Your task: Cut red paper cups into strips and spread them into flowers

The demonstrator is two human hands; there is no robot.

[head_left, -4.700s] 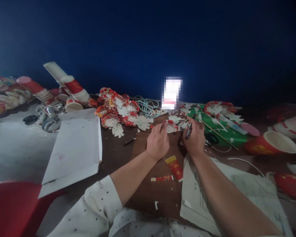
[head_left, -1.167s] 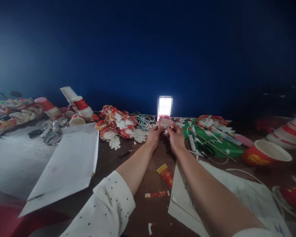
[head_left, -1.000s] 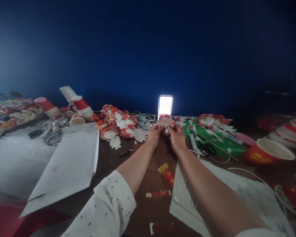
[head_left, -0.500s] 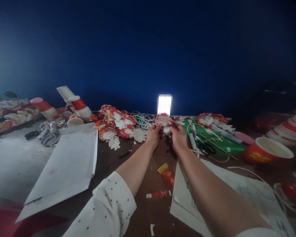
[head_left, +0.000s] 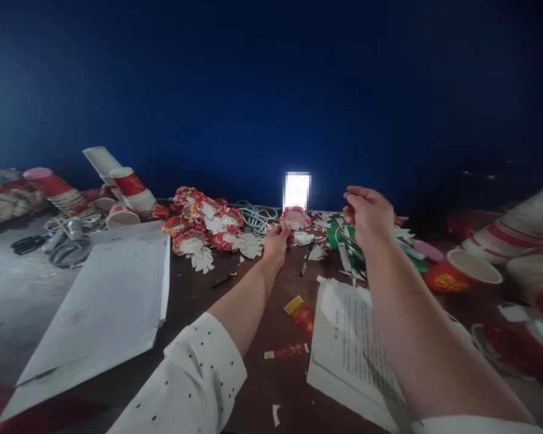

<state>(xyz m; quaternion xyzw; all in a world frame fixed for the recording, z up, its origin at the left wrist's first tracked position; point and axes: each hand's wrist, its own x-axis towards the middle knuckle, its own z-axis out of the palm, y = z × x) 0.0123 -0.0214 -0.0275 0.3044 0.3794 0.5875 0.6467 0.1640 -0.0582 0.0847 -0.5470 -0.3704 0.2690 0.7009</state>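
My left hand point(head_left: 278, 242) is closed on the edge of a small paper doll face point(head_left: 295, 218) with a crinkled red rim, held upright near the back of the table. My right hand point(head_left: 370, 217) is raised apart from it, above the green sheet point(head_left: 339, 236), its fingers loosely bent toward the left with no object visible in them. Beneath and between the hands lie white paper scraps point(head_left: 317, 252) and a dark pen-like stick point(head_left: 306, 259). Left of my left hand is a pile of similar red-rimmed paper faces point(head_left: 208, 223) with white leaf-like cutouts.
A pale board point(head_left: 113, 289) lies on the left, with black scissors point(head_left: 28, 243) and tape rolls point(head_left: 70, 252) beyond. Stacked paper cups point(head_left: 136, 190) stand behind. A red cup point(head_left: 461, 274) is at right. Printed paper point(head_left: 344, 337) and red strips point(head_left: 301, 316) lie in front.
My right hand has let go of the paper doll face and moved up and to the right. My left hand keeps holding it. The view has turned slightly right.
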